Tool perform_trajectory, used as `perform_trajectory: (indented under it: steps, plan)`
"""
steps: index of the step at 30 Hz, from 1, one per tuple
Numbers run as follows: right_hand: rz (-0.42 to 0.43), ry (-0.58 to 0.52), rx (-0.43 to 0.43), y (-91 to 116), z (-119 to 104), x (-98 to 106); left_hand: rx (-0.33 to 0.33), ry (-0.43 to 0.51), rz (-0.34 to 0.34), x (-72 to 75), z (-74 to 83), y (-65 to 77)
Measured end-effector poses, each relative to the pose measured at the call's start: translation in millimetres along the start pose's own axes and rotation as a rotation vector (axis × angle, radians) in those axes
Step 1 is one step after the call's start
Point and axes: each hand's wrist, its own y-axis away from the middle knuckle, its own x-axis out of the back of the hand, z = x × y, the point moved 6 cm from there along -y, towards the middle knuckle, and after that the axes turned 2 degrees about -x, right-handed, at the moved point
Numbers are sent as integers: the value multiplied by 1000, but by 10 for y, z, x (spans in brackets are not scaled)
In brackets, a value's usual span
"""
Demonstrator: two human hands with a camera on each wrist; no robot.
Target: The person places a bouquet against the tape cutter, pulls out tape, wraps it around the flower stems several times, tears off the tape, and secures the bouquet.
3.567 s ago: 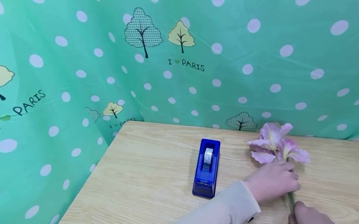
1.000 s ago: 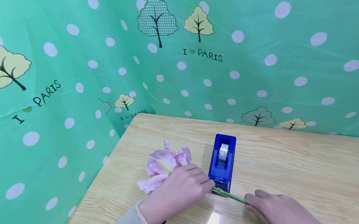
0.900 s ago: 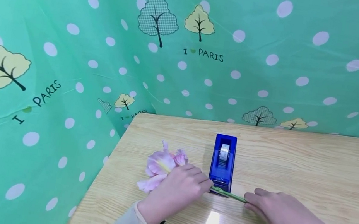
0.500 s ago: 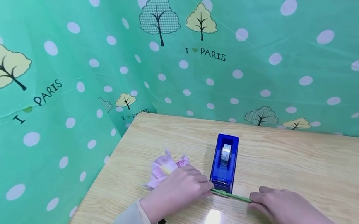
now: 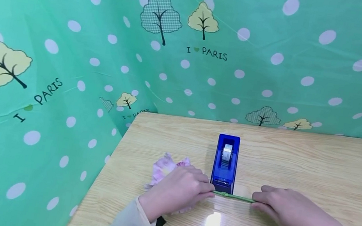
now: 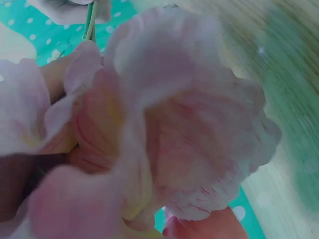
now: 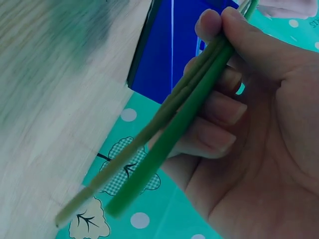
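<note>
In the head view my left hand [image 5: 177, 189] grips a small bunch of pale pink-purple flowers just below the blossoms [image 5: 161, 169], which are partly hidden behind it. The green stems [image 5: 236, 197] run nearly level to my right hand [image 5: 293, 212], which pinches them between thumb and fingers. Between the hands, the stems cross in front of the near end of a blue tape dispenser [image 5: 218, 162]. Ruffled petals [image 6: 194, 129] fill much of the left wrist view. The right wrist view shows a bright green stem [image 7: 159, 162] beside thinner olive ones, their free ends extending past the fingers.
The dispenser stands on a light wood-grain table [image 5: 301, 159] and carries a roll of clear tape [image 5: 227, 152]. A green dotted cloth [image 5: 230, 69] with printed trees hangs behind the table and along its left side.
The flowers have come from the table's right rear to in front of the dispenser, turning sideways with blossoms left. Lately the stems have levelled slightly and the blossoms dipped behind my left hand.
</note>
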Motion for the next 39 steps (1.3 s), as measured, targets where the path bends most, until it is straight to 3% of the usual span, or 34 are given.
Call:
perform_trajectory:
  steps: [9,14,19,28,31,35,39]
  plan:
    - [-53,-67,3,-47,-3,-29,9,-52,-47,-45,18,4]
    - [-31,-77,4,-63,-11,-6,-14,-80,-30,-76,28,-10]
    - [15,-61,-57,-73,-33,56,-10,-46,-16,-112,-2,-14]
    - [125,-10,-142,-164,-154,224,32,21,-20,-149,-54,-3]
    - [168,19,-124,-230,-227,278,29,31,-28,-157,-51,-2]
    - [301,97,-65,-329,-326,345,24,29,-48,-166,-41,-5]
    - [443,167,51,-416,-406,360,22,21,-64,-169,-27,-12]
